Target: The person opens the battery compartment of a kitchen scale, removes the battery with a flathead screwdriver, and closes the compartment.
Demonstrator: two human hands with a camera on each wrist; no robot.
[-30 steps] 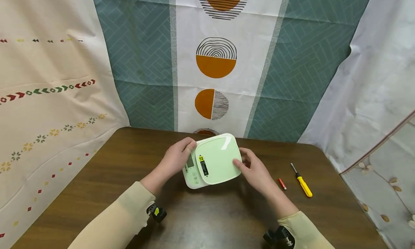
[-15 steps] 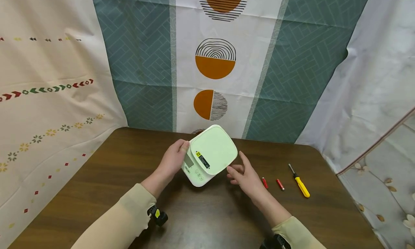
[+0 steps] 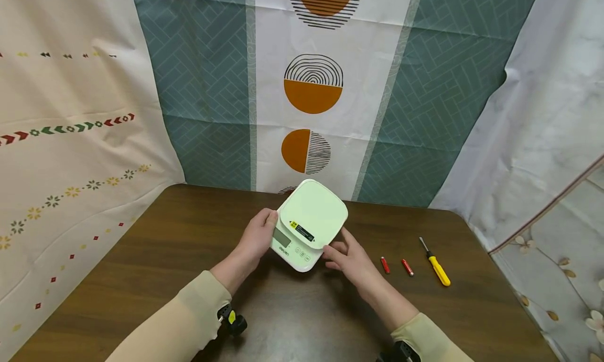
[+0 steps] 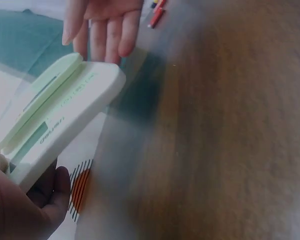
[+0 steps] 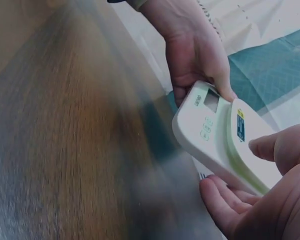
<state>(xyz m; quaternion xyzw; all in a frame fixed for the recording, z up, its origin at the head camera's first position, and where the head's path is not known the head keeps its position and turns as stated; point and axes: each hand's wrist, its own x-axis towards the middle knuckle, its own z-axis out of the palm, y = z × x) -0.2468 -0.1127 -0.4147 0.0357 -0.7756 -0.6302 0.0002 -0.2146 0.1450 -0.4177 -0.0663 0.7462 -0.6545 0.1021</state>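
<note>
A pale green and white kitchen scale (image 3: 317, 207) is held up tilted above the table, its display and buttons toward the person. My left hand (image 3: 255, 236) grips its left edge, thumb on top by the display (image 5: 211, 100) and fingers underneath. At the scale's lower right edge is my right hand (image 3: 351, 260). Its thumb (image 5: 264, 148) lies over the weighing plate in the right wrist view, with fingers beneath. These fingers look fairly straight in the left wrist view (image 4: 112, 30); whether they touch the scale is unclear.
Two small red batteries, one nearer (image 3: 385, 265) and one farther right (image 3: 408, 267), lie on the brown table (image 3: 198, 220). Right of them rests a yellow-handled screwdriver (image 3: 438, 267). Patterned cloths (image 3: 207, 89) hang behind and on both sides.
My right hand let go of the scale's right side, dropped lower, then came back close to its edge. The scale turned in my left hand. A second battery came into sight.
</note>
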